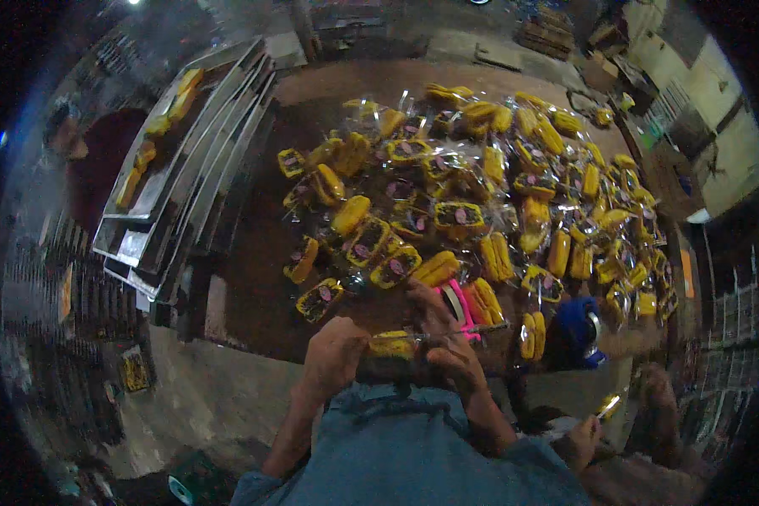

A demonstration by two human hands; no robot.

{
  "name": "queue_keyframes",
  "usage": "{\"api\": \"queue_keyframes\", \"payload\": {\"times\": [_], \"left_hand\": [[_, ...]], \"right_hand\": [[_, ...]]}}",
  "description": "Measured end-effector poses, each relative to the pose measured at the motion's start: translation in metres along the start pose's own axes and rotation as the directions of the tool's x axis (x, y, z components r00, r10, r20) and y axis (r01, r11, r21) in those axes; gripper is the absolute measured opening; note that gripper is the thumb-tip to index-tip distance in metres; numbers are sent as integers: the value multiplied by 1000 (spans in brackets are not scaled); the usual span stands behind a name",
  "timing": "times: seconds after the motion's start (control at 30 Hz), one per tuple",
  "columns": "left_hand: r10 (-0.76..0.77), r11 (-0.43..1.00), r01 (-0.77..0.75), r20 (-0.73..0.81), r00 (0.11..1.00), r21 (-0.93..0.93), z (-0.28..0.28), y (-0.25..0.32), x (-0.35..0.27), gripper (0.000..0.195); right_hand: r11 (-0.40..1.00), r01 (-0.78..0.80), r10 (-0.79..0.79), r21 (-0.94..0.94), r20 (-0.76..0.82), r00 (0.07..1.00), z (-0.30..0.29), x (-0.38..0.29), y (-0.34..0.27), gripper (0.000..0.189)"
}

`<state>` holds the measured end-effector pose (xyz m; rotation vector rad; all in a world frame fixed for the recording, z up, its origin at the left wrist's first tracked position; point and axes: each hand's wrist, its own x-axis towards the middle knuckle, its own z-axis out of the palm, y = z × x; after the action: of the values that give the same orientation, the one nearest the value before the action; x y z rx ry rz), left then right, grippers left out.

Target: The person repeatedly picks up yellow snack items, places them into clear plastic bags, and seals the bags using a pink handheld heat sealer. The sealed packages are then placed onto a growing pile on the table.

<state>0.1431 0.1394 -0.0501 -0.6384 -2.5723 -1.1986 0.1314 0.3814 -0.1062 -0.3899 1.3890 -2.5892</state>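
My left hand (336, 348) is closed at the left end of a yellow bread roll in clear wrap (392, 345), held at the table's near edge in front of my body. My right hand (448, 329) is at the roll's other end, its fingers spread; whether they pinch the wrap is unclear. Just beyond my right hand stands a bright pink tape dispenser (456, 303) with a pale roll of tape. An orange-yellow wrapped roll (486, 300) lies to its right. Past my hands lie more wrapped rolls (397, 265), some with dark tops and pink labels.
Many wrapped rolls (458, 215) cover the brown table (259, 303). A blue tape dispenser (579, 332) stands at its near right edge. Stacked metal trays (183, 171) are at the left, the top one holding rolls. Another person's hand (585, 436) holds a wrapped item at lower right; a person (101, 158) is behind the trays.
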Motion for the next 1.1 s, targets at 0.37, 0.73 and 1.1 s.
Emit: {"api": "queue_keyframes", "payload": {"times": [0.37,0.73,1.1], "left_hand": [[4,958,14,-63,998,287,-1,-21,4,2],[-109,993,106,40,993,57,-18,-87,3,3],[101,992,-110,131,986,61,-36,-148,-23,5]], "right_hand": [[154,-120,-169,-981,-146,975,-78,-24,0,26],[69,-598,18,-799,-598,801,-86,-23,16,28],[197,-810,12,-552,-825,565,-92,-95,38,36]]}}
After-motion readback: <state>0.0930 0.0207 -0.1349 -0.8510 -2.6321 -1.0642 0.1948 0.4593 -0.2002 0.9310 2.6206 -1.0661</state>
